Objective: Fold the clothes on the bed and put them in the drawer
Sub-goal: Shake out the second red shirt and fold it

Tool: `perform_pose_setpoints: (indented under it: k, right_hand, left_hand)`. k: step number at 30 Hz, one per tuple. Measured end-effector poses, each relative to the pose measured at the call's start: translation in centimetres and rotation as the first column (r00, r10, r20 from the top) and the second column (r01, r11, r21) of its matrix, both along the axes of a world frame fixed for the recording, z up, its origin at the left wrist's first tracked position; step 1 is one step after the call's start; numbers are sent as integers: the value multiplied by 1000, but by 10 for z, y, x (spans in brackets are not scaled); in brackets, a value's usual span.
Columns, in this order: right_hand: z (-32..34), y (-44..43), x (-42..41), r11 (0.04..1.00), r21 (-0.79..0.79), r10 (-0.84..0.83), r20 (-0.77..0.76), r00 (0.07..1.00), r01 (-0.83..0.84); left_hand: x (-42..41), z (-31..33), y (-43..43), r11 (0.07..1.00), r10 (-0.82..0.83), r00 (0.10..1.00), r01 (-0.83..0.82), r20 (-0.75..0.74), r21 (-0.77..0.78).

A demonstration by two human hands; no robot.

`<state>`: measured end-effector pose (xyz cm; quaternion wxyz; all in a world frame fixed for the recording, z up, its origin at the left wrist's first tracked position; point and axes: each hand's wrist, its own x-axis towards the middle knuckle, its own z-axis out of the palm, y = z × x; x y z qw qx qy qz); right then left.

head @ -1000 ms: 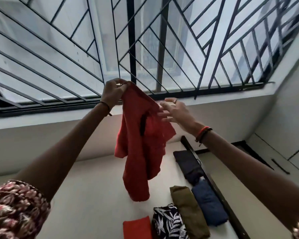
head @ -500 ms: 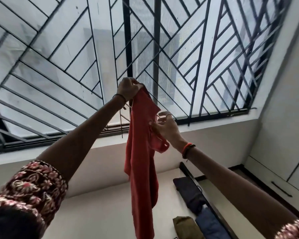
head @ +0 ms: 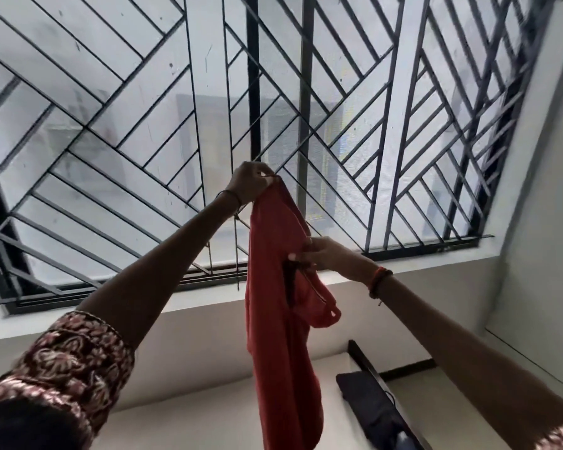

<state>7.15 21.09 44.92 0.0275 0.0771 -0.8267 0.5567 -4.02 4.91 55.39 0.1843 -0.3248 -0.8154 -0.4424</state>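
Hanging dead centre is a red garment [head: 280, 319], held up in the air in front of the window. It droops straight toward 6 o'clock until the bottom edge of the view cuts it off. At the cloth's 12 o'clock the left hand [head: 249, 185] has its fingers bunched tight around the top corner. Lower down, at roughly 3 o'clock of the cloth, the right hand [head: 322, 256] pinches an edge with its fingertips, right next to a dark slit in the fabric. A loop of red cloth sags just under that hand.

There's a red thread bracelet [head: 379, 280] on the right wrist, a thin dark band [head: 233, 196] on the left, and a floral sleeve [head: 78, 352] down at 8 o'clock. Behind it all a black window grille [head: 306, 92] with diagonal bars fills the top from 9 to 2 o'clock. At 5 o'clock a dark folded garment [head: 368, 407] lies on the pale bed [head: 208, 427], well apart from the red one.
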Motion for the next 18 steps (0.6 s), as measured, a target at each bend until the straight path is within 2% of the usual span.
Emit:
perform_pose_setpoints:
  k: [1, 4, 7, 10, 11, 14, 18]
  right_hand:
    - [-2, 1, 0, 1000, -12, -7, -2, 1000, 7]
    - [-4, 0, -3, 983, -182, 14, -30, 999, -19]
    - [-1, -5, -5, 945, -327, -44, -50, 998, 26]
    - [-2, -9, -11, 902, -424, -112, -54, 992, 78]
    - [-2, -10, -14, 896, -436, -123, -58, 991, 86]
    - [-5, -15, -21, 856, -500, -186, -54, 981, 135]
    - [-11, -19, -26, 763, -619, -248, -13, 969, 187]
  left_hand:
    - [-2, 1, -2, 1000, 3, 1000, -3, 14, 10]
    - [-10, -3, -7, 998, 43, 995, -47, 86, 43]
    - [-19, -10, -13, 997, 52, 977, -64, 209, 48]
    - [-15, -21, -20, 995, -78, 905, 48, 417, 82]
    - [-12, -24, -21, 994, -91, 895, 56, 436, 93]
    - [-7, -40, -26, 994, -13, 933, -26, 359, 103]
    - [13, -75, -29, 997, -60, 917, 74, 394, -22]
